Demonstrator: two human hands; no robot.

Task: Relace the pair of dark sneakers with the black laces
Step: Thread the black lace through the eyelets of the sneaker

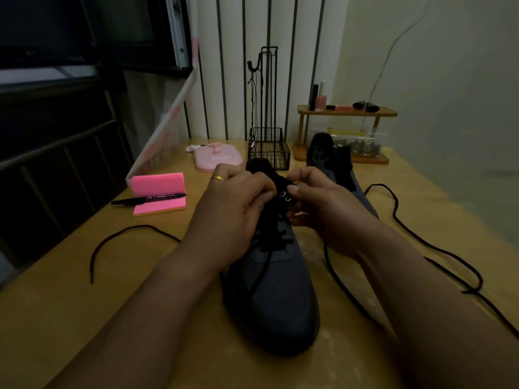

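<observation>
Left hand (238, 200) and right hand (317, 204), grips closed on the sneaker (269, 299) at 12 o'clock, steady its eyelets (285, 196) for threading.

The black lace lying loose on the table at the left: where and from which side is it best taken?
Probably the lace just behind its free tip, pinched from above: it lies flat on the table, and that end curls toward the person, free of other things.

Bare forearms, one adornment
A thin gold band ring (217, 178) circles one finger of the left hand (233, 211).
</observation>
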